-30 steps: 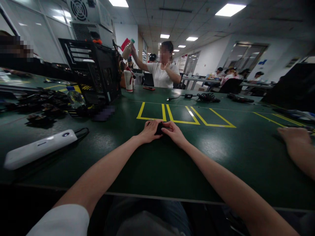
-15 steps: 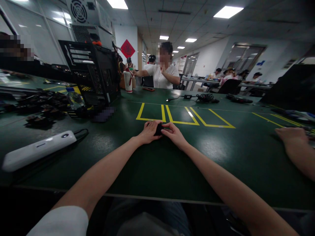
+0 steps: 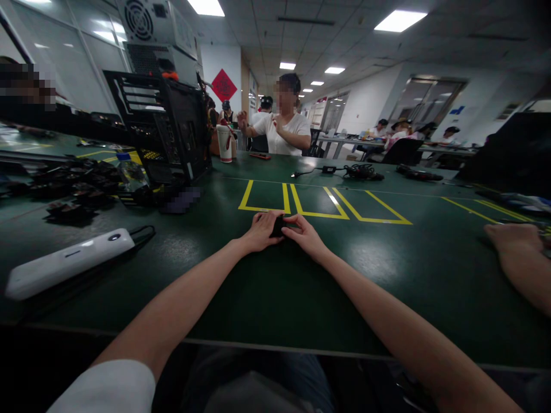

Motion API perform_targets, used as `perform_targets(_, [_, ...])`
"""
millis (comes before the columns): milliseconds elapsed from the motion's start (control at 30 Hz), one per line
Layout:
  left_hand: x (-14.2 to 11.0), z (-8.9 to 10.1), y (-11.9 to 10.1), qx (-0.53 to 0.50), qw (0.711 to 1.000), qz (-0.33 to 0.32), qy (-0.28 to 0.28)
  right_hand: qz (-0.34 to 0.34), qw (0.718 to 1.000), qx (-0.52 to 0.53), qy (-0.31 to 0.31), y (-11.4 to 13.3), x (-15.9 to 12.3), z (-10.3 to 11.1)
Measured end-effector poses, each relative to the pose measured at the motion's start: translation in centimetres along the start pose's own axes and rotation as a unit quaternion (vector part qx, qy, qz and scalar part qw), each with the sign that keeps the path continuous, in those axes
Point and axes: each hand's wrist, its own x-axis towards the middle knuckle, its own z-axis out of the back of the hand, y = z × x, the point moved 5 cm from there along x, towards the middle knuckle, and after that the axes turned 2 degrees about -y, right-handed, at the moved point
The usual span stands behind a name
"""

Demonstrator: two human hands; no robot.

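Note:
A small black block-like piece [image 3: 278,226] rests on the green tabletop [image 3: 275,298], just in front of the yellow tape outlines. From the left, my left hand [image 3: 259,230] is closed round it, its fingers over the top and the thumb at the near side. My right hand [image 3: 306,236] pinches at the right end of the same piece with thumb and forefinger. Most of the piece is hidden by the fingers, so its exact kind cannot be made out.
Yellow tape outlines [image 3: 318,215] lie beyond my hands. To the left are a white power bank-like device [image 3: 71,261], many black parts [image 3: 73,206] and a black computer case [image 3: 172,123]. A paper cup [image 3: 224,143] and coiled cables [image 3: 364,171] stand farther back. Another person's hand [image 3: 514,238] is at right.
My hands and the black piece show almost no movement. The person across the table has drawn an outstretched hand back from the cup and raised it.

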Motion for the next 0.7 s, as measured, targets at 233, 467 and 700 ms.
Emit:
perform_targets(233, [0.03, -0.02, -0.03, 0.002, 1.000, 0.002, 0.002, 0.014, 0.999, -0.036, -0.026, -0.33, 0.46, 0.38])
perform_targets(467, [0.02, 0.13, -0.09, -0.007, 1.000, 0.004, 0.004, 0.012, 1.000, -0.004, 0.007, -0.13, -0.01, 0.11])
perform_targets(700, [0.08, -0.25, 0.24, 0.001, 1.000, -0.002, -0.005, 0.017, 0.999, -0.022, -0.025, -0.16, 0.17, 0.29])
